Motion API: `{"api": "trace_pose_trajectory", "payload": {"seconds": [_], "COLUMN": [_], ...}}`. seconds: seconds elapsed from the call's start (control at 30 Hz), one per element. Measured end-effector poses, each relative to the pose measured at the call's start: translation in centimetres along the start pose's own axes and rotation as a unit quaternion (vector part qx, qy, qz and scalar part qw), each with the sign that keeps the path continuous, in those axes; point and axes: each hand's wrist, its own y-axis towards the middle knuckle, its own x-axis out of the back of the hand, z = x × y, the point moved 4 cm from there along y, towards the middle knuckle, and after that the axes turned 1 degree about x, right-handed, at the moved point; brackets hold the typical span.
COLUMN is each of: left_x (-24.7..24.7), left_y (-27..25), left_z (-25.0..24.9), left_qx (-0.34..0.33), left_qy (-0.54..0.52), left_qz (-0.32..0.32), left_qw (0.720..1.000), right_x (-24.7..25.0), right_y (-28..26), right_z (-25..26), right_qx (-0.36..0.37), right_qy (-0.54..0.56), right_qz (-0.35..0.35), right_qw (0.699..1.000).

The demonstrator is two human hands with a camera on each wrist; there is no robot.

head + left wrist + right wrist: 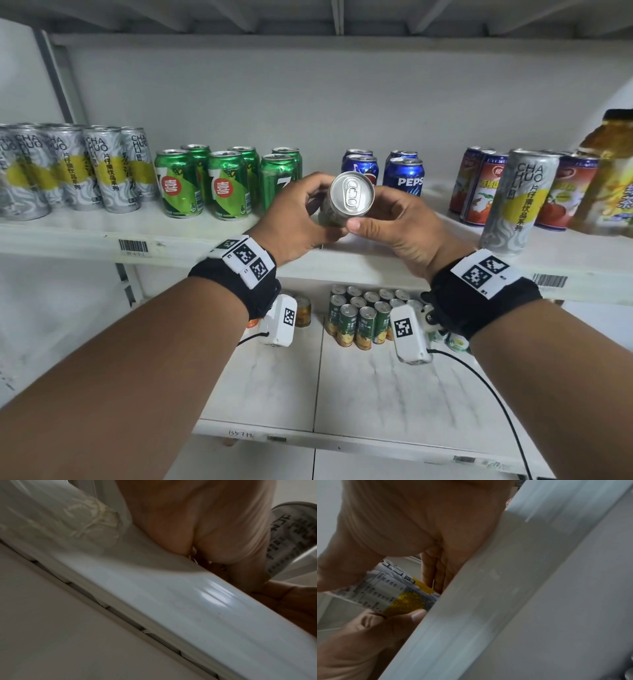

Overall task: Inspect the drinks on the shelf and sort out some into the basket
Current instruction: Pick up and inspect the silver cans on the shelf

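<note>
- Head view: you are holding a slim silver can (349,198) between both hands, tipped so its pull-tab top is facing you, just in front of the upper shelf (85,236).
- Your left hand (294,219) is wrapping around the can's left side, fingers curled behind it, while your right hand (394,226) is pinching it from the right, thumb pressing near the rim.
- You are facing rows of drinks standing on that shelf: silver-and-yellow Cha Huo Li cans (68,168) at the left, green 7-Up cans (205,181) next, blue Pepsi cans (402,173) behind your hands, then red-labelled cans (479,188).
- One lone Cha Huo Li can (517,202) is standing in front of the red ones, and a yellow bottle (609,178) is sitting at the far right.
- Small green cans (363,318) are clustering on the lower shelf (342,394).
- Left wrist view: your left palm (197,520) is filling the top, and the held can (291,536) is showing printed text beside it, above the white shelf edge (171,595). The picture is blurring.
- Right wrist view: your right hand (419,520) is gripping the can (393,592), its nutrition table and yellow patch showing, while the left hand's thumb (412,616) is pressing it from below, beside the shelf edge (488,601).
</note>
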Motion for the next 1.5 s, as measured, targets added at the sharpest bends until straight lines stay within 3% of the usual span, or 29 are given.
{"api": "trace_pose_trajectory", "payload": {"seconds": [0.23,0.47,0.57,0.7,0.8,0.93,1.0,1.07,1.13,1.2,1.37,1.5], "left_x": [0.0,-0.7,-1.6,-3.3,-5.0,-6.8,-7.7,-8.6,-9.5,-10.3,-11.4,-12.3], "left_y": [0.1,0.7,1.4,3.2,5.1,7.4,8.4,9.1,9.5,9.5,9.8,10.3], "left_z": [-0.2,-0.6,-1.9,-4.5,-7.3,-10.5,-11.5,-12.1,-12.5,-13.0,-14.1,-14.5], "left_qx": [0.01,0.069,0.073,0.064,0.046,0.029,0.036,0.043,0.05,0.059,0.046,0.017], "left_qy": [-0.006,-0.037,-0.059,-0.043,-0.031,-0.001,0.011,0.025,0.044,0.06,0.106,0.151], "left_qz": [0.006,0.01,0.005,-0.01,-0.02,-0.025,-0.022,-0.002,0.021,0.035,0.068,0.098], "left_qw": [1.0,0.997,0.996,0.997,0.998,0.999,0.999,0.999,0.998,0.996,0.991,0.983], "right_x": [0.4,0.2,0.7,2.4,4.4,7.5,9.6,11.6,13.0,13.6,14.1,14.5], "right_y": [0.4,-0.2,-0.2,-0.5,-0.7,-1.7,-2.1,-2.3,-2.7,-3.2,-3.7,-4.7], "right_z": [-0.3,0.4,2.1,5.8,9.8,14.9,16.3,16.2,15.4,14.3,13.0,13.7], "right_qx": [-0.012,-0.015,-0.009,0.002,0.035,0.084,0.071,0.011,-0.052,-0.085,-0.088,-0.1], "right_qy": [-0.011,-0.017,-0.054,-0.144,-0.306,-0.527,-0.598,-0.654,-0.67,-0.665,-0.653,-0.664], "right_qz": [-0.029,-0.091,-0.136,-0.143,-0.159,-0.204,-0.212,-0.2,-0.187,-0.163,-0.151,-0.15], "right_qw": [0.999,0.996,0.989,0.979,0.938,0.821,0.77,0.729,0.716,0.724,0.737,0.726]}}
